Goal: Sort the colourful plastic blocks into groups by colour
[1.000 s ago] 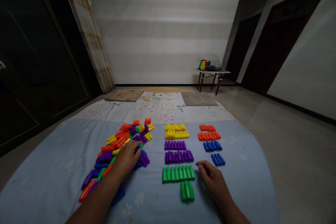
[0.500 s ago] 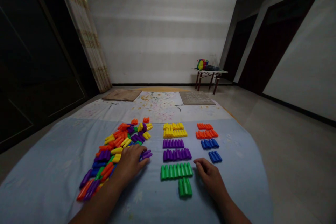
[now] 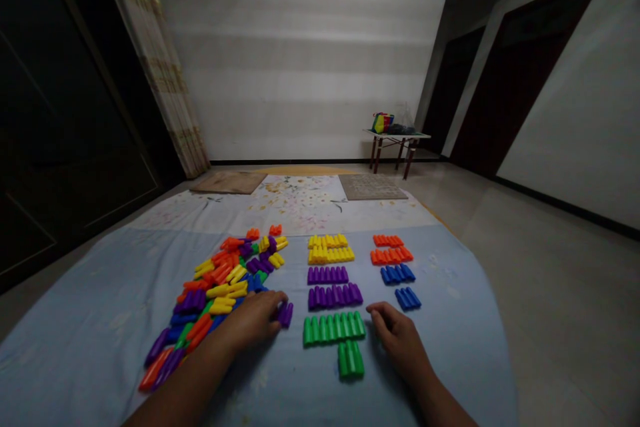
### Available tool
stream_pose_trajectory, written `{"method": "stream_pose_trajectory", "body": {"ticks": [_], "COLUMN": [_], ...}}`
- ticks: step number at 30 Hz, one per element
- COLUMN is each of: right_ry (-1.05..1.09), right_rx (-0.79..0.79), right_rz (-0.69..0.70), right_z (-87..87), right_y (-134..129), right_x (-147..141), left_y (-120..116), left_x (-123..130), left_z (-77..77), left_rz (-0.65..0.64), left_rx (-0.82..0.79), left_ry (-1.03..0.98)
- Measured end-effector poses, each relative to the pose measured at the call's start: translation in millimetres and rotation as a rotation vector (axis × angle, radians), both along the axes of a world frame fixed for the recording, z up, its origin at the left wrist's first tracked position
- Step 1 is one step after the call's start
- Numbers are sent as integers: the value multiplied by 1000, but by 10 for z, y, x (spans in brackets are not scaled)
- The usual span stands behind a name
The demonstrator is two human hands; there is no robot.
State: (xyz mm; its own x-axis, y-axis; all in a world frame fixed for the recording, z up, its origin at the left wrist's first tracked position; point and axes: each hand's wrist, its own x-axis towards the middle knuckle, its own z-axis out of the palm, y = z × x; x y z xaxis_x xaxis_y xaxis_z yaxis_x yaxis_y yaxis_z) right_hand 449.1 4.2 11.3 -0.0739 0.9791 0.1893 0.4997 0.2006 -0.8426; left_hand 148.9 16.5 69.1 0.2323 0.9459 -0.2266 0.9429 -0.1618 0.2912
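Rows (image 3: 335, 329) by colour, seemingly part done, lie from table (image 3: 450, 360) centre toward right edge; mixed pile (image 3: 220, 273) left toward left edge, left hand (image 3: 254, 317) at purple pieces (image 3: 286, 314), grip unclear; right hand (image 3: 400, 333) loosely curled, apparently empty.

Purple ridged piece (image 3: 286, 315) (partly hidden) by left fingers (image 3: 281, 297).

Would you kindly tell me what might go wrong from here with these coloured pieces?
The purple pieces at the left hand's fingertips could slip or tip.
The left forearm lies close to the loose pile and might nudge pieces aside.
The right hand is beside the green row; a small bump could disturb its line.
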Motion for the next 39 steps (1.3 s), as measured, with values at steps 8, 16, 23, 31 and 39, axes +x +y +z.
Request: {"method": "stream_pose_trajectory", "body": {"ticks": [8, 16, 23, 31, 39], "right_ry": [3, 11, 22, 45, 27], "right_rx": [-21, -24, -6, -3, -3], "right_rz": [12, 21, 8, -17, -31], "right_z": [-64, -36, -50, -12, -33], "right_y": [37, 31, 33, -2, 0], "right_x": [12, 3, 8, -3, 28], "left_y": [417, 731, 773, 596, -71], "left_x": [149, 309, 335, 331, -129], "left_z": [-54, -196, -316, -234, -125], "left_rz": [146, 140, 130, 207, 316], "left_rx": [190, 133, 139, 229, 566], "left_ry": [11, -38, -116, -228, -41]}}
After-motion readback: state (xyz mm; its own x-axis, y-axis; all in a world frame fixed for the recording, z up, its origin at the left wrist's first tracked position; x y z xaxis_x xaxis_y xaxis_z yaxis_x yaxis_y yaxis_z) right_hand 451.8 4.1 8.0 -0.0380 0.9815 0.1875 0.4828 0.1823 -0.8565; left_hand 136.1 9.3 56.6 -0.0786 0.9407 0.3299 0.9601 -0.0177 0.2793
